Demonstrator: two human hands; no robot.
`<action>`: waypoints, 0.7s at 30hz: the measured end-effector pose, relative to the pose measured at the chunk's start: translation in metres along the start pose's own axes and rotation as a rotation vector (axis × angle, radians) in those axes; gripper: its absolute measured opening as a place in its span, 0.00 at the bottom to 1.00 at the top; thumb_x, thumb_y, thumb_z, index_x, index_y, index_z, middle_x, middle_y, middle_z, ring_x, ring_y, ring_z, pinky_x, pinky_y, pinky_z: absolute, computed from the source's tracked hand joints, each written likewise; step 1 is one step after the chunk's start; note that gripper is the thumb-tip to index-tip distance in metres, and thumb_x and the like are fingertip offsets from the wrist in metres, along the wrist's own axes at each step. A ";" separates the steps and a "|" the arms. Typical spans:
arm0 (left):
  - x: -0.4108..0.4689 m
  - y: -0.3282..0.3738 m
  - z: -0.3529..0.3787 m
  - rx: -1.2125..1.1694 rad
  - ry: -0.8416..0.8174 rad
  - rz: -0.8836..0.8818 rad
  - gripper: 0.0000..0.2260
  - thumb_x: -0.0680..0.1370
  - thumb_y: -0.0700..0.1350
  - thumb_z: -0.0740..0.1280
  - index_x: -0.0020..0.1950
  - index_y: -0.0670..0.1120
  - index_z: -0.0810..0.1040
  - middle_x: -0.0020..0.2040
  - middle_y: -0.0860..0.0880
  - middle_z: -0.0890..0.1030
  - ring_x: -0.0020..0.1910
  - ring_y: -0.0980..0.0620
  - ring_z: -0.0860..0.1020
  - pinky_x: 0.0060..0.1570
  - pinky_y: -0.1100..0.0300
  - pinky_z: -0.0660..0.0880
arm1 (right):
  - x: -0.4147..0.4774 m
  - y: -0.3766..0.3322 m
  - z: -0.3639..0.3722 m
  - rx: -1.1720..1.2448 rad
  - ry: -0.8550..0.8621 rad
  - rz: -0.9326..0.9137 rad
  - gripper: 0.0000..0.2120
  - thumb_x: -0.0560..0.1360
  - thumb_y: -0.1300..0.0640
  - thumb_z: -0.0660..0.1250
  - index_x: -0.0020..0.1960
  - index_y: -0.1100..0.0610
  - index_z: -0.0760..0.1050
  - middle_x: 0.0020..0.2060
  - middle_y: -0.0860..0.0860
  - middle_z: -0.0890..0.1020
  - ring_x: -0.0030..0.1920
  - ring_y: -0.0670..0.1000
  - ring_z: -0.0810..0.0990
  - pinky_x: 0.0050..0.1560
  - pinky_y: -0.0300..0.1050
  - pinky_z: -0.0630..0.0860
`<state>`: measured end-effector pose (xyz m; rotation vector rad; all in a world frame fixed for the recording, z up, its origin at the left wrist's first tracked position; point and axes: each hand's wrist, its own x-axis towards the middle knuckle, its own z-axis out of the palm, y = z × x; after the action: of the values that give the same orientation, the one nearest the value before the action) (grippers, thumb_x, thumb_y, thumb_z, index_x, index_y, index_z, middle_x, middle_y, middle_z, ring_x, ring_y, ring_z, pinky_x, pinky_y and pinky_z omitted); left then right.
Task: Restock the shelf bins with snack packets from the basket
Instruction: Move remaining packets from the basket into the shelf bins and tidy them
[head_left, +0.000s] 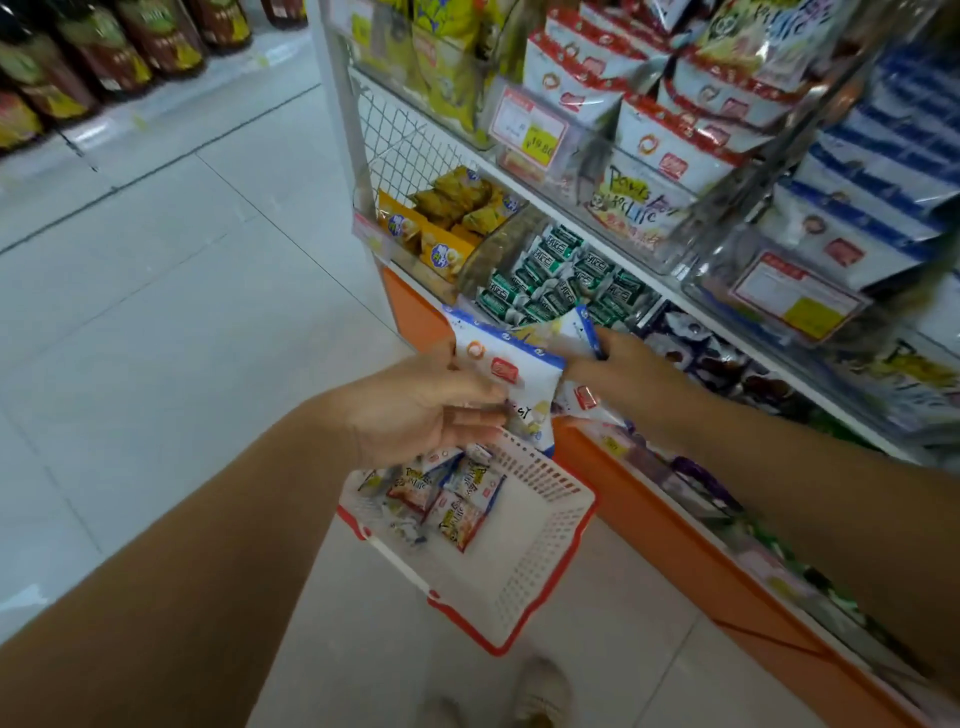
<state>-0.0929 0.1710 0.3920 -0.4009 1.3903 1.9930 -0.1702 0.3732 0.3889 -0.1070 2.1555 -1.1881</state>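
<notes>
At six o'clock, our white perforated plastic basket (540, 566), red-rimmed and rectangular, sits on pale floor tiles (156, 312), with glossy snack packets (457, 499) heaped in its far-left corner. Just above it, our left hand (415, 410) pinches a crinkled blue-and-white packet (498, 358). Our right hand (623, 369), reaching in from three o'clock, grips a second packet (582, 327) beside it. Beyond, toward one o'clock, clear plastic shelf bins (649, 244) hold red-trimmed pouches (670, 140).
</notes>
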 end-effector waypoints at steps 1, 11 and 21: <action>0.003 0.006 0.006 0.119 0.010 0.016 0.26 0.75 0.38 0.72 0.70 0.41 0.67 0.63 0.40 0.79 0.57 0.45 0.81 0.56 0.54 0.80 | -0.002 -0.003 -0.007 0.006 0.002 0.032 0.18 0.74 0.42 0.69 0.59 0.52 0.78 0.55 0.58 0.82 0.57 0.58 0.80 0.58 0.60 0.78; 0.025 0.051 0.014 0.781 -0.017 0.060 0.25 0.69 0.58 0.76 0.65 0.59 0.76 0.60 0.61 0.81 0.60 0.59 0.78 0.67 0.51 0.71 | -0.017 -0.007 -0.039 0.169 0.091 0.081 0.19 0.75 0.56 0.71 0.64 0.52 0.70 0.52 0.53 0.81 0.45 0.56 0.84 0.46 0.55 0.83; 0.046 0.130 0.025 0.883 -0.167 0.202 0.22 0.68 0.63 0.70 0.61 0.64 0.75 0.54 0.64 0.82 0.53 0.64 0.80 0.57 0.60 0.73 | -0.052 -0.058 -0.069 0.118 0.606 -0.070 0.15 0.73 0.59 0.74 0.50 0.43 0.73 0.43 0.43 0.81 0.37 0.47 0.84 0.36 0.40 0.82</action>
<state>-0.2114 0.1819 0.4667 0.3072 2.0648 1.3104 -0.1836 0.4084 0.4860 0.2651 2.5986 -1.5296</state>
